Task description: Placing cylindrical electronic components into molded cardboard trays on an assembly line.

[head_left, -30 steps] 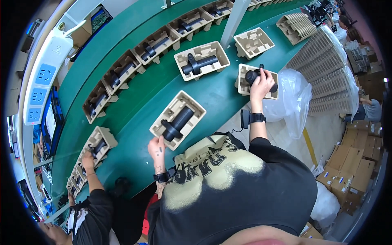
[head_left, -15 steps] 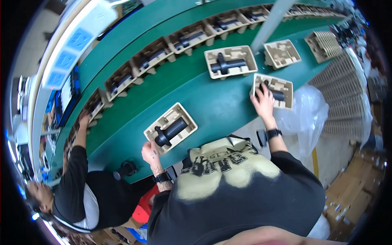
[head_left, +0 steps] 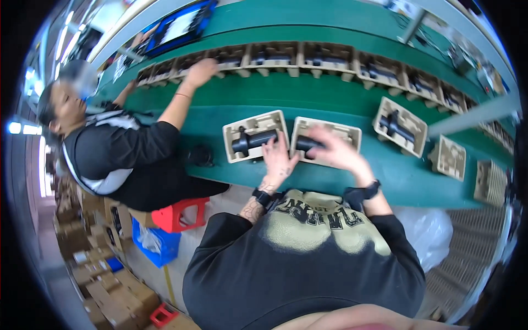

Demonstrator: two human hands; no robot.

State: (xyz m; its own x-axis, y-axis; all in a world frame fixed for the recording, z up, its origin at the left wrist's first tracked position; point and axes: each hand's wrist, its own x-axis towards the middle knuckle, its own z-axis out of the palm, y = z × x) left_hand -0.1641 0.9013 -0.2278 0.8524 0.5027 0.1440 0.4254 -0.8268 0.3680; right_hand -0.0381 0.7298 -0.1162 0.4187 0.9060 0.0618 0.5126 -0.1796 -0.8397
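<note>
Trays side by side on green counter. Left hand flat, fingers spread, steadying left tray holding black tool. Right hand blurred over right tray; grip cannot tell. Co-worker's hand reaches far tray row.

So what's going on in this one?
A person stands at a green conveyor belt carrying moulded pulp trays with black devices in them. The left hand rests at the edge of one tray holding a black device. The right hand, blurred by motion, is over the neighbouring tray, on or at its black device; the grip isn't clear. A co-worker on the left reaches to trays on the far row.
</note>
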